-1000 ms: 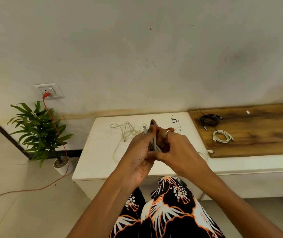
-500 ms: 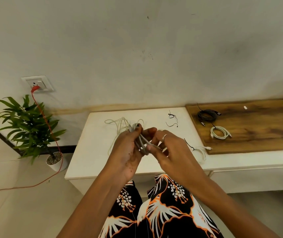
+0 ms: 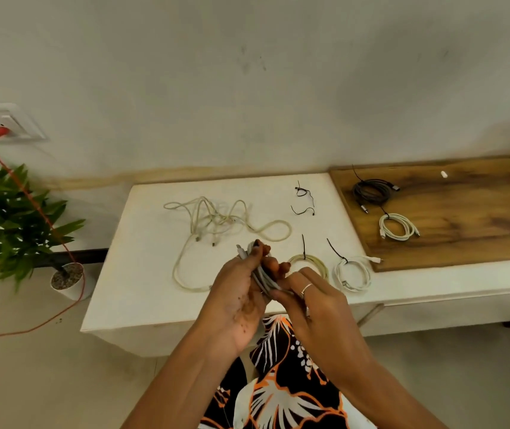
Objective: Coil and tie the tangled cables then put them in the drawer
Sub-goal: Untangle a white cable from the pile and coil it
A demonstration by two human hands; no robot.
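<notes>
My left hand (image 3: 241, 292) grips a coiled grey-white cable (image 3: 261, 278) above the front edge of the white table (image 3: 142, 289). My right hand (image 3: 312, 300) pinches the lower end of the same coil. A tangle of pale cables (image 3: 216, 224) lies loose on the table behind my hands. Two tied coils rest to the right, a cream one (image 3: 312, 263) and a white one (image 3: 352, 274), each with a black zip tie sticking up. Loose black ties (image 3: 303, 201) lie near the back.
A wooden board (image 3: 464, 218) on the right carries a black coil (image 3: 371, 191) and a white coil (image 3: 397, 227). A potted plant (image 3: 15, 218) stands on the floor at left, with a red cord (image 3: 31, 193) running from a wall socket (image 3: 6, 122).
The view has tilted down and my hands have lowered toward the table's front edge. The coil has stayed in both hands; the two tied coils at right are uncovered.
</notes>
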